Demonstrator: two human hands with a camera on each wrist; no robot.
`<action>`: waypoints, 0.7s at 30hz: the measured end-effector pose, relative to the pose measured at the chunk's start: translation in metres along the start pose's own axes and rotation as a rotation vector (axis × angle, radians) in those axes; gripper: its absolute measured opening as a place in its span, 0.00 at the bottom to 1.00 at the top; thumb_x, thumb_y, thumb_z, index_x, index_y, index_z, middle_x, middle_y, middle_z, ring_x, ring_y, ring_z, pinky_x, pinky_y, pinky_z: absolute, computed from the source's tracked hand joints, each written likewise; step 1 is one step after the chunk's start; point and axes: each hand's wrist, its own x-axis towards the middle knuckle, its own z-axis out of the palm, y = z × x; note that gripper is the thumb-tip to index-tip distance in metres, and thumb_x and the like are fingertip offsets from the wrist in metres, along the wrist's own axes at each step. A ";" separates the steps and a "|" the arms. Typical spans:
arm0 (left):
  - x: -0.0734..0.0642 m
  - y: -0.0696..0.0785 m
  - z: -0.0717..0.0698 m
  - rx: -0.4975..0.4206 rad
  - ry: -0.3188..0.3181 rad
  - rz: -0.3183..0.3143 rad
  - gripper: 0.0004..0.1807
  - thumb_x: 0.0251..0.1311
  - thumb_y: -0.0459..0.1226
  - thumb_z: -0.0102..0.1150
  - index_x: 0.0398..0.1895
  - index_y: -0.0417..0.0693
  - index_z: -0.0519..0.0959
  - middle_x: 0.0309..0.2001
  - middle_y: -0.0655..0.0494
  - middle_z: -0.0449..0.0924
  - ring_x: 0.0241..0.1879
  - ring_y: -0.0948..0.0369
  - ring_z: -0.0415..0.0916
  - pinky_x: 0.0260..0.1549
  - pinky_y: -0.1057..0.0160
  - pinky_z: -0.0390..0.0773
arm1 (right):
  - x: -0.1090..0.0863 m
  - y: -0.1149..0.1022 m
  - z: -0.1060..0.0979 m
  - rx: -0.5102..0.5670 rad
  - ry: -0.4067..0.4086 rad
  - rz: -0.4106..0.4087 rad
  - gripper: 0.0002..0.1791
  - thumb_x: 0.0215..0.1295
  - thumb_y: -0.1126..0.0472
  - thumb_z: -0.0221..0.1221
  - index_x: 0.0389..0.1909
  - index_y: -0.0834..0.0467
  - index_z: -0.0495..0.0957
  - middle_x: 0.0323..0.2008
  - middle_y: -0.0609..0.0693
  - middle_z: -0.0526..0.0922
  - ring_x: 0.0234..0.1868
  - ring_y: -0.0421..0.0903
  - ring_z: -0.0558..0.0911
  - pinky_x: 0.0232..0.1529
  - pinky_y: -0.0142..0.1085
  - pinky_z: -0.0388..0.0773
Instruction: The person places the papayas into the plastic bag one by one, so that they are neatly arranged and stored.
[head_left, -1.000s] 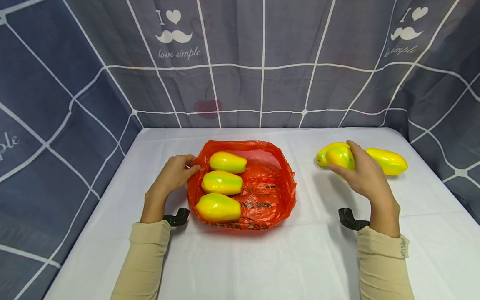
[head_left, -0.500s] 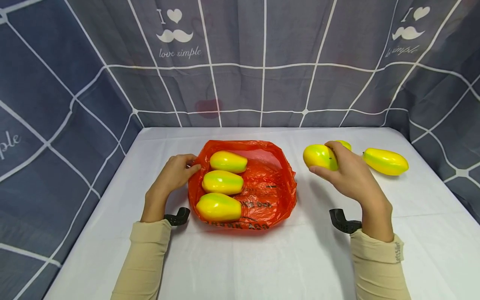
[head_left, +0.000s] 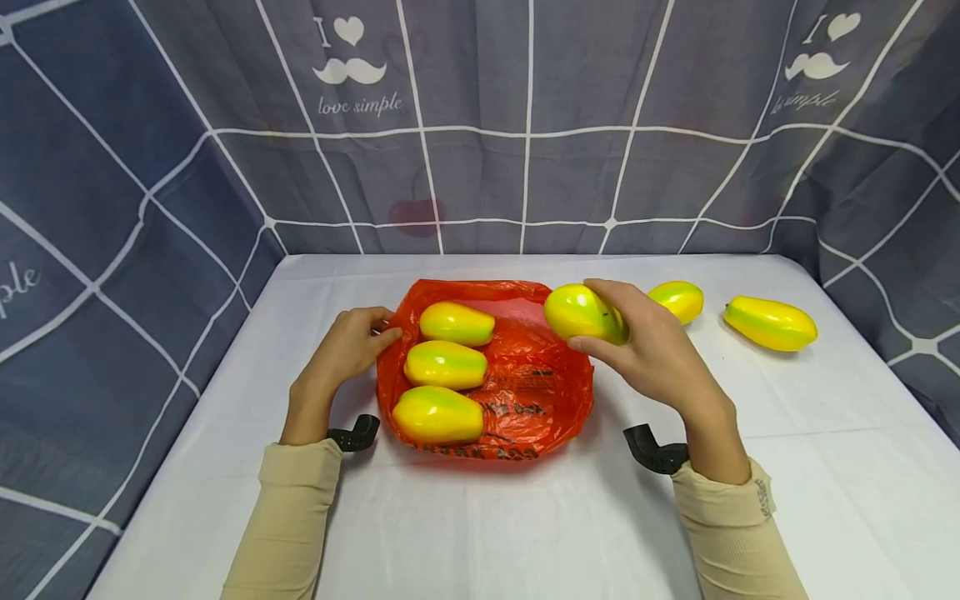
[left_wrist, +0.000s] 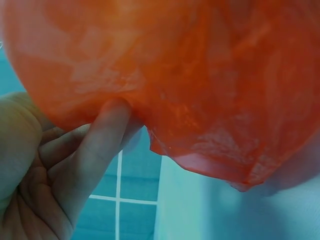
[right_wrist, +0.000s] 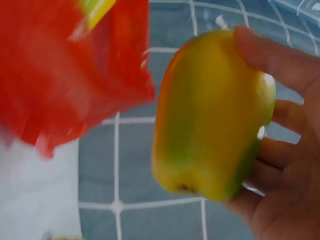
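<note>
A red plastic bag [head_left: 536, 421] lies open on the table, its rim spread wide. Inside, along its left side, three yellow-green papayas [head_left: 445, 365] lie in a column. My left hand [head_left: 343, 354] pinches the bag's left rim between thumb and fingers; the left wrist view has the thumb [left_wrist: 100, 145] against the red film. Another papaya [head_left: 581, 312] is in my right hand [head_left: 660, 350], held over the bag's upper right rim. In the right wrist view, thumb and fingers wrap one side of this papaya [right_wrist: 210, 115], beside the bag [right_wrist: 65, 85].
Two more papayas lie on the white-covered table [head_left: 480, 533] to the right: one papaya [head_left: 678, 300] just behind my right hand, the other papaya [head_left: 771, 323] farther right. A grey curtain with white grid lines [head_left: 480, 183] stands behind the table and along both sides.
My right hand has carried the papaya leftward from beside the other two to the bag's right rim. The left hand and the bag have stayed in place.
</note>
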 end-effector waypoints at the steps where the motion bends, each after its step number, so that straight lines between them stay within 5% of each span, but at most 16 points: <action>1: 0.000 0.000 0.000 -0.001 0.000 0.004 0.15 0.68 0.37 0.58 0.52 0.36 0.81 0.42 0.41 0.83 0.42 0.47 0.78 0.46 0.49 0.79 | 0.002 -0.002 0.002 0.016 0.001 -0.017 0.36 0.58 0.56 0.71 0.66 0.59 0.70 0.60 0.56 0.76 0.56 0.54 0.75 0.56 0.52 0.70; 14: -0.002 0.002 -0.002 -0.001 -0.005 -0.003 0.15 0.68 0.37 0.58 0.52 0.36 0.81 0.42 0.41 0.83 0.39 0.48 0.78 0.40 0.52 0.80 | 0.011 -0.022 0.036 0.074 -0.092 -0.124 0.38 0.57 0.53 0.72 0.68 0.56 0.69 0.59 0.50 0.77 0.51 0.48 0.78 0.54 0.45 0.75; 21: -0.001 0.002 -0.001 0.002 -0.004 -0.013 0.16 0.68 0.38 0.59 0.53 0.37 0.81 0.42 0.42 0.83 0.39 0.49 0.77 0.38 0.53 0.80 | 0.013 -0.020 0.046 0.051 -0.150 -0.103 0.36 0.58 0.54 0.71 0.67 0.54 0.69 0.58 0.48 0.77 0.52 0.47 0.76 0.55 0.46 0.73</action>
